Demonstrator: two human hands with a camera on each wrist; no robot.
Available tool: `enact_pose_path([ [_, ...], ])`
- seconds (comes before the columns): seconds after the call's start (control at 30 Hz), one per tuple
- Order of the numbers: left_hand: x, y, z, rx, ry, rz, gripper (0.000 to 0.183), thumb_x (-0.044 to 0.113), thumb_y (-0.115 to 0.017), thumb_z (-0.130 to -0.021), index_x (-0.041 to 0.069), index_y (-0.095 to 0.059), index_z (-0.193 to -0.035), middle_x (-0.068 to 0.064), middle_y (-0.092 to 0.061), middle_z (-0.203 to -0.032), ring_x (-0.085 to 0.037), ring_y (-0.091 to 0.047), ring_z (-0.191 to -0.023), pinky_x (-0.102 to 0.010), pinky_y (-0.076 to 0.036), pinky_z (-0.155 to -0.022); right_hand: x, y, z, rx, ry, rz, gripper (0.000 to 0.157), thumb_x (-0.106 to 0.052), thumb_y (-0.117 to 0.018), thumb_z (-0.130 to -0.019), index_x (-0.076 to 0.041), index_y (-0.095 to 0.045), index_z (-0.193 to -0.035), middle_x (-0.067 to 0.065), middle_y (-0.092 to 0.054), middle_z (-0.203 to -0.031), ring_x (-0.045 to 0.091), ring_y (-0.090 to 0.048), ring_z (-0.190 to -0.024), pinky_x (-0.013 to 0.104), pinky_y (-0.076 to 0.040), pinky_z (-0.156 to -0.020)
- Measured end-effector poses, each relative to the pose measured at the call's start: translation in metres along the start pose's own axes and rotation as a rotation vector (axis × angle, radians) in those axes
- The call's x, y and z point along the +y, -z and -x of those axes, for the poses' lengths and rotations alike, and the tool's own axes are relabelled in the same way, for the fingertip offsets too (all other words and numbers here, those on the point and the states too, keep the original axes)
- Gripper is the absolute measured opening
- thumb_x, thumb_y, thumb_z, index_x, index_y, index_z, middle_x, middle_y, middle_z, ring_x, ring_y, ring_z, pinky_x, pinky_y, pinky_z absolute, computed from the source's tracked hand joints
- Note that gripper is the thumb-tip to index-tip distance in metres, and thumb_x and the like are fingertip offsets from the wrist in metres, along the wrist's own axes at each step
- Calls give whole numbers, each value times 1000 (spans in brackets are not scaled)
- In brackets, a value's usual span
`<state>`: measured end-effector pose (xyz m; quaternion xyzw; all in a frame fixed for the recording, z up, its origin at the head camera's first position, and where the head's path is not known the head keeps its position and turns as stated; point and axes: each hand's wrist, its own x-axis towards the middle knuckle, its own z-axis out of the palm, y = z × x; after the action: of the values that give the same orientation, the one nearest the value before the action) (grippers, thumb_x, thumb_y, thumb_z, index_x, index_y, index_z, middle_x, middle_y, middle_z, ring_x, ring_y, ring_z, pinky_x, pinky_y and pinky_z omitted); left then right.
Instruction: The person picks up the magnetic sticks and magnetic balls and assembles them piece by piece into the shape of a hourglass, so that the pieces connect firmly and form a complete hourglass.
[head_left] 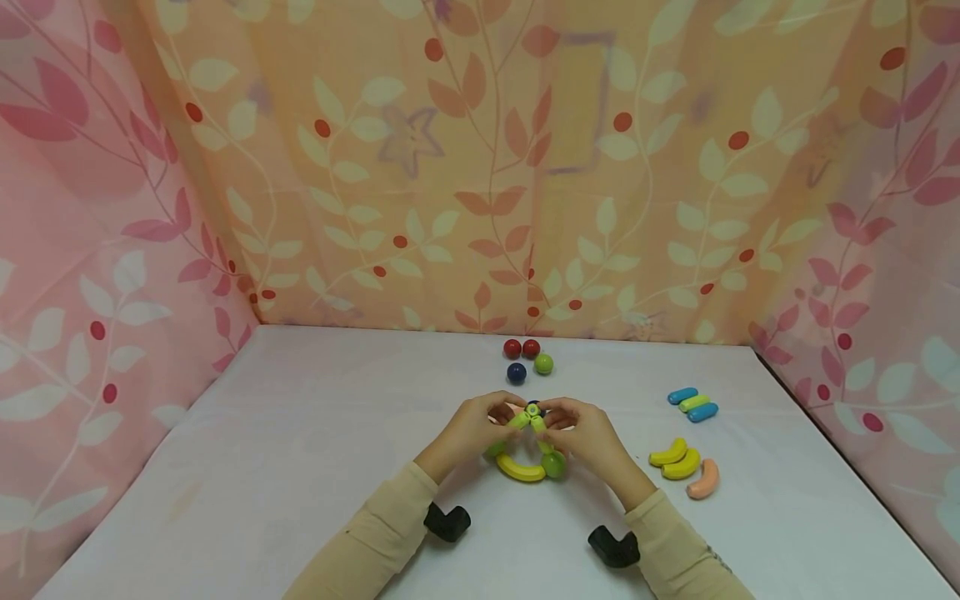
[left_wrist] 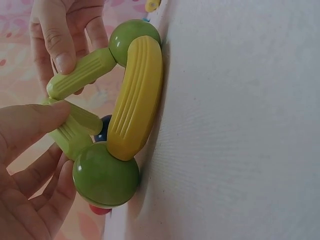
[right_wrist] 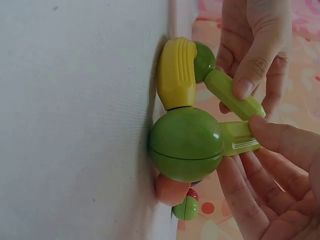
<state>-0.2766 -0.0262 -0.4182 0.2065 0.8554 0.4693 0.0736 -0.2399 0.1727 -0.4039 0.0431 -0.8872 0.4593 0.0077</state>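
A toy frame of joined pieces stands on the white table between both hands. At its front, a yellow curved piece (head_left: 521, 469) links two green balls (left_wrist: 106, 175). Light green ribbed sticks rise from these balls and lean together at the top. My left hand (head_left: 471, 427) pinches the left light green stick (head_left: 519, 420) between thumb and fingers. With its thumb on top, my right hand (head_left: 588, 435) pinches the right light green stick (left_wrist: 82, 74). A third light green stick (left_wrist: 84, 117) slopes toward a dark blue ball behind, mostly hidden. An orange curved piece (right_wrist: 172, 190) shows low beside the near ball.
Two red balls (head_left: 521, 348), a dark blue ball (head_left: 516, 373) and a green ball (head_left: 543, 363) lie behind the frame. To the right are blue sticks (head_left: 702, 412), a green stick (head_left: 693, 403), yellow curved pieces (head_left: 681, 464) and an orange curved piece (head_left: 703, 480). Floral cloth (head_left: 480, 167) encloses the table.
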Motion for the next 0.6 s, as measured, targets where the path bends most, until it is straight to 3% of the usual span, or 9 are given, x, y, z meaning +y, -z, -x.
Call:
enact_pose_path([
  [0.33,0,0,0,-11,-28,-20,39,11,-77,-87,19,-68,-124,1,-69,-93,-15,-62,-93,-32,-54,-83,1,0,-1,4,-3,-11,45,-9,-78,-84,-10,-66,-127,5,-72,-95,17,-64,-90,24,-55,-65],
  [0.6,1,1,1,-18,-11,-21,38,12,-76,-87,20,-68,-124,1,-69,-95,-16,-61,-94,-34,-55,-85,1,0,-1,0,-19,12,39,-13,-79,-84,-12,-70,-122,4,-72,-97,19,-64,-94,24,-55,-68],
])
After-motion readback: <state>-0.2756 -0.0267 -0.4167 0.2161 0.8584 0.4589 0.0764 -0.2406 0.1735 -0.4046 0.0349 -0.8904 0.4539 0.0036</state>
